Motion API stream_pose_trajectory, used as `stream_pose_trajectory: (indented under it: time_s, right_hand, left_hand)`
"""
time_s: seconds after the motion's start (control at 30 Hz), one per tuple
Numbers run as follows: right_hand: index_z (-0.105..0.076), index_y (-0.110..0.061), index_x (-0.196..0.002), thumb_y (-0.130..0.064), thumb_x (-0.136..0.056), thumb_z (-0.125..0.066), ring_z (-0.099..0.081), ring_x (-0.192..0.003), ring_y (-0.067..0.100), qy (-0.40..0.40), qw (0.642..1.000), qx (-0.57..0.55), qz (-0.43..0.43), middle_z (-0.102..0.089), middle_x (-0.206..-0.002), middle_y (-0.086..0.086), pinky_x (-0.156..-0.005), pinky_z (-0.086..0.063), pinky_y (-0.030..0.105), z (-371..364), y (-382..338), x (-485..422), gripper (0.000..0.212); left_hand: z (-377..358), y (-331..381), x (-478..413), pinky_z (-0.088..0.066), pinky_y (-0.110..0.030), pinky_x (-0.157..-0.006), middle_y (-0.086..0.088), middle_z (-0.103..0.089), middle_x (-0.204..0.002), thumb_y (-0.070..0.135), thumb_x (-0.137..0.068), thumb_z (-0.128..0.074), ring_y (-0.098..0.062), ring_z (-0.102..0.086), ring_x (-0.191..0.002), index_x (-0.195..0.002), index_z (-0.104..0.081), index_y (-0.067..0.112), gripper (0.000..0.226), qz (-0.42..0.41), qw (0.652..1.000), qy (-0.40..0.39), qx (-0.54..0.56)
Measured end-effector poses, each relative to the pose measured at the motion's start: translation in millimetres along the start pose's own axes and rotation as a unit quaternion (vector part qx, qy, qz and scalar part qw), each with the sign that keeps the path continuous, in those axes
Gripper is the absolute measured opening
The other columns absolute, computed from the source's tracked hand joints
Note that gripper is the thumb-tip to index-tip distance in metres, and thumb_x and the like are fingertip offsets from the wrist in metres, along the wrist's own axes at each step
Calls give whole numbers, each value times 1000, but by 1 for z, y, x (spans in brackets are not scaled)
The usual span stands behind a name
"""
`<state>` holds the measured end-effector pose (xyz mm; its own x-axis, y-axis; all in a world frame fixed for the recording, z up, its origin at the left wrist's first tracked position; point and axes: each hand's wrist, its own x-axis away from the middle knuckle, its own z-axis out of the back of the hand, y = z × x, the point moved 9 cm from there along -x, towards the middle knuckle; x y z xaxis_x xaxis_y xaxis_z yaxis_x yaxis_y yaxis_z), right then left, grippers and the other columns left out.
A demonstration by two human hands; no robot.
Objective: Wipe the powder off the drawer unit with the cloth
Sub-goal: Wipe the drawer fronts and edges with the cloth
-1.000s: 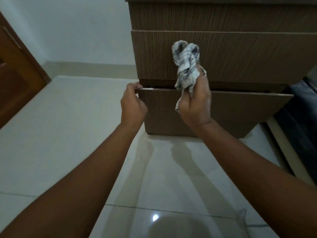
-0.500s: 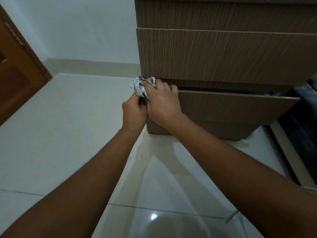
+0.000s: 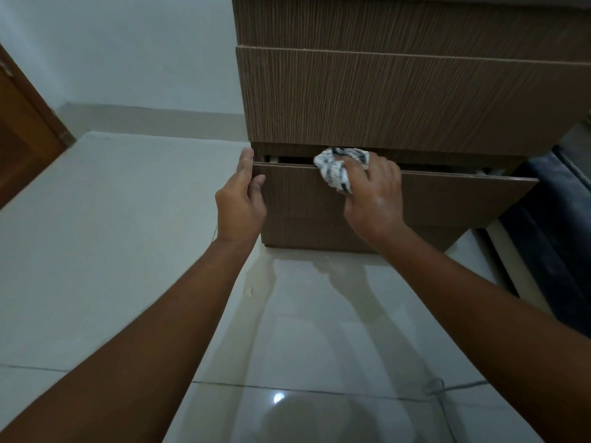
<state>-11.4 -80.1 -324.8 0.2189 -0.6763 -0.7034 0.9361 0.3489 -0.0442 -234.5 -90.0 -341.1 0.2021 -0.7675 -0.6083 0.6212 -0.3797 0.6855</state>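
A brown wood-grain drawer unit (image 3: 399, 97) stands ahead of me, its bottom drawer (image 3: 447, 199) pulled partly out. My right hand (image 3: 374, 190) grips a crumpled white checked cloth (image 3: 335, 171) and presses it on the top edge of that drawer's front, left of the middle. At the drawer's left corner, my left hand (image 3: 240, 199) rests with the thumb on the front face and the fingers round the side. No powder shows clearly in this light.
Glossy pale floor tiles (image 3: 128, 251) spread out below and to the left. A brown wooden door (image 3: 22, 139) stands at the far left. A dark padded piece of furniture (image 3: 559, 219) is close on the right of the unit. A thin cable (image 3: 447, 386) lies on the floor at lower right.
My right hand came down from the middle drawer's front to the bottom drawer's left corner, then slid the cloth rightward along its top edge. My left hand loosened at the corner.
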Motion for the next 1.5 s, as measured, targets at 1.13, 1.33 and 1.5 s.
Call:
stream_pose_trajectory:
  time_s: [1.13,1.33,1.5]
  right_hand:
    - [-48,12,-132,-2,-85,-47,-44,-130,36,195,952,-188,-142,-46,-132,35,-116,-28,31,85,128,40,49]
    - [-56,-1,-131,-3,-81,-60,-48,-124,43,110,969,-220,-14,-45,-132,34,-103,-44,55,25,4,19,51]
    - [-59,-2,-134,-9,-90,-65,-38,-136,50,58,982,-150,103,-44,-144,33,-112,-33,60,-36,-72,12,44]
  left_hand:
    - [-26,-12,-4,-41,-16,-90,-24,-71,-112,6,-101,-51,-32,-68,-98,-146,-43,-6,48,8,997,77,-22]
    - [-25,-18,-12,-38,0,-90,-23,-71,-100,-2,-98,-50,-16,-63,-89,-145,-43,-7,48,-6,999,47,-17]
    - [-20,-30,-15,-38,2,-83,-6,-66,-90,2,-95,-53,-2,-56,-84,-147,-43,-2,53,-27,1000,7,-13]
